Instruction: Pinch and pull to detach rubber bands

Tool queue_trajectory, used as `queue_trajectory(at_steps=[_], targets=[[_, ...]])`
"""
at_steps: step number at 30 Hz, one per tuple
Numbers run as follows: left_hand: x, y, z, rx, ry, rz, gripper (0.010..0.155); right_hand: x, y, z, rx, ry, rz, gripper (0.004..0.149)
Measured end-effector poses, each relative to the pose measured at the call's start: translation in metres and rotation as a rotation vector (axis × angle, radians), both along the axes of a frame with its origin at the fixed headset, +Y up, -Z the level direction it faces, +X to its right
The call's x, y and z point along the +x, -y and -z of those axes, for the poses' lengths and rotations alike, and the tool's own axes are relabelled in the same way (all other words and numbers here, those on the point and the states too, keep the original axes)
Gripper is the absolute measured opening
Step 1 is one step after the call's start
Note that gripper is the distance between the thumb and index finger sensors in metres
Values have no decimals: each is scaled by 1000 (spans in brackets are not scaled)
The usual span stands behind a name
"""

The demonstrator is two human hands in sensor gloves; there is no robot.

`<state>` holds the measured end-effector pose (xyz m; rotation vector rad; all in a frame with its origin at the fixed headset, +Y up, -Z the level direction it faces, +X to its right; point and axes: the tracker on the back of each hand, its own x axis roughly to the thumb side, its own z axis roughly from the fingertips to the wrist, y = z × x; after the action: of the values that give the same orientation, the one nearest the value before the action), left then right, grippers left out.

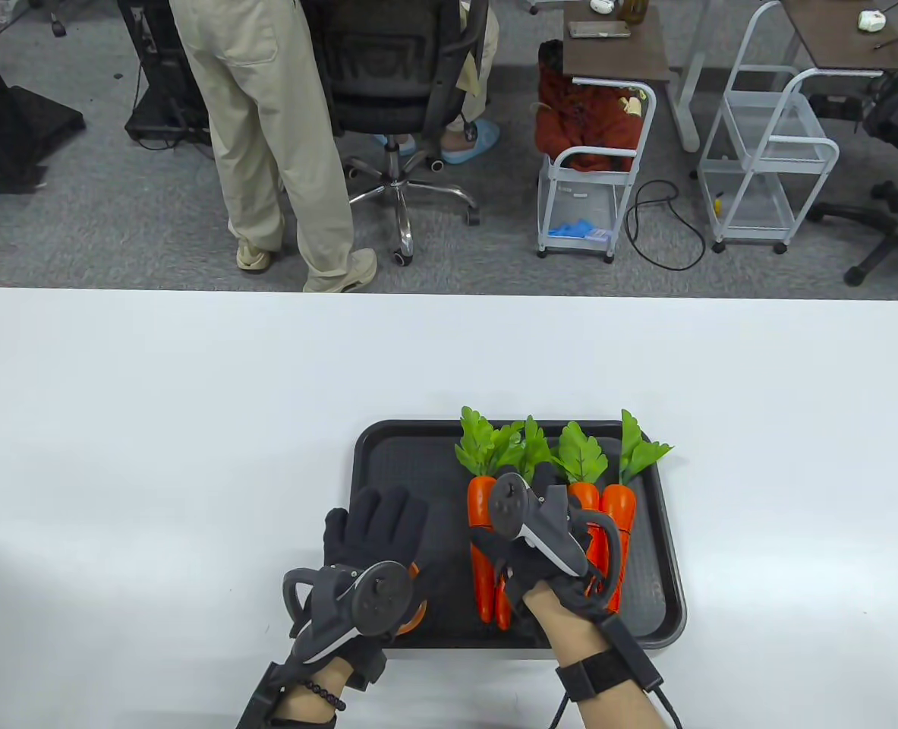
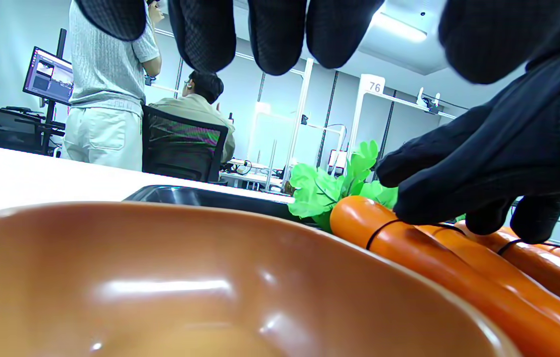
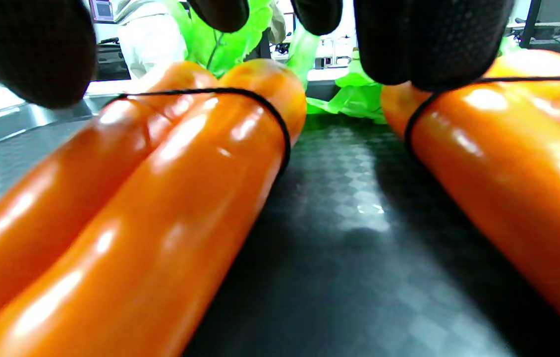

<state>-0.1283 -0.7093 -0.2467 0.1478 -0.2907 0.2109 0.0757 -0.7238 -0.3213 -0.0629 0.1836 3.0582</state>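
Two bundles of orange toy carrots with green tops lie on a black tray: a left bundle and a right bundle. In the right wrist view, a thin black rubber band circles the left bundle and another band circles the right bundle. My right hand is spread over both bundles, and a fingertip presses on the right bundle at its band. My left hand hovers open over an orange bowl, also seen in the left wrist view.
The tray sits at the front middle of the white table. Beyond the table's far edge a person stands by an office chair, with white carts to the right.
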Motion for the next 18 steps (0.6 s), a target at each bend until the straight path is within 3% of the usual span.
queue_trajectory(at_steps=[18], targets=[[-1,0,1,-1,-7,0,75,-22,22,12,-85,14,-28,94]])
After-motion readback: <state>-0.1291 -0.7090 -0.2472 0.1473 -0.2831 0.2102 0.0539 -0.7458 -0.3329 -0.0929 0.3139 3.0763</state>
